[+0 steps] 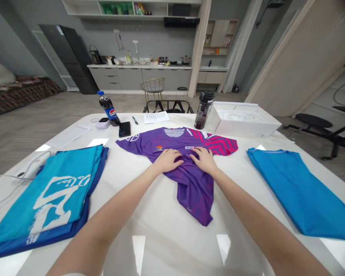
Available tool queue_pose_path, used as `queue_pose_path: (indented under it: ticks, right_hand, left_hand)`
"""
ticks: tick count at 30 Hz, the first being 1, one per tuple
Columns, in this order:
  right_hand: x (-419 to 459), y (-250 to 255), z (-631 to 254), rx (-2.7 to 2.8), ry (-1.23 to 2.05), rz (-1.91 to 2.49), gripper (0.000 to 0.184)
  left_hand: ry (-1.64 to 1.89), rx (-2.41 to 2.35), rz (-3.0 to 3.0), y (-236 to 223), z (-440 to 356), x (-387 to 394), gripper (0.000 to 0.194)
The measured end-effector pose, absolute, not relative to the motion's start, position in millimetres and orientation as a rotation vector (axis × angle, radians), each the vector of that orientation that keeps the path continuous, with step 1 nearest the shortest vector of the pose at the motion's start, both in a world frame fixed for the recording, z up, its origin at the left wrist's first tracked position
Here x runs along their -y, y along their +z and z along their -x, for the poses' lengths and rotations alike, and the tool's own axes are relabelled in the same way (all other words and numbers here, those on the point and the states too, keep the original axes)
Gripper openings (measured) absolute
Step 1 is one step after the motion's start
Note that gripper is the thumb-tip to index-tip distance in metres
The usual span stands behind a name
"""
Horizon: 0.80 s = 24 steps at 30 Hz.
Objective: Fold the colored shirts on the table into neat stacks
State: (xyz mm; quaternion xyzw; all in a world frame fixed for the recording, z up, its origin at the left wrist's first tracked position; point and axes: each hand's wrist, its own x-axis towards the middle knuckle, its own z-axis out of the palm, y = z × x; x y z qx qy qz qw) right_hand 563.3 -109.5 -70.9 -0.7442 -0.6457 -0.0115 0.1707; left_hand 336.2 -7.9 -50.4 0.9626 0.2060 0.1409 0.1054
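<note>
A purple jersey with a pink-striped sleeve lies in front of me, its collar pointing away. Its lower part is creased and narrows to a twisted point near me. My left hand rests on the chest below a small orange emblem, thumb apart from the slightly bent fingers. On the other side of the chest lies my right hand, fingers spread on the fabric beside a small white label. Both hands touch the jersey from above and look open. The fabric between them is wrinkled.
Folded turquoise and dark blue shirts lie left; a folded blue shirt lies right. Along the far side of the white table are a cola bottle, phone, pen, paper, dark tumbler and white box.
</note>
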Motion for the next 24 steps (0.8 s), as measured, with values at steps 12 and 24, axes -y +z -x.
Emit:
queue_pose_path:
  ticks: [12,24]
  right_hand:
    - [236,-48,-532,1.591,0.091,2.281,0.021]
    - [297,11,-405,1.684,0.931,1.357,0.03]
  left_hand:
    - [0.322,-0.817,-2.695,-42,-323,99,0.04]
    - [0.342,-0.364,-2.629,6,-201,186,0.035]
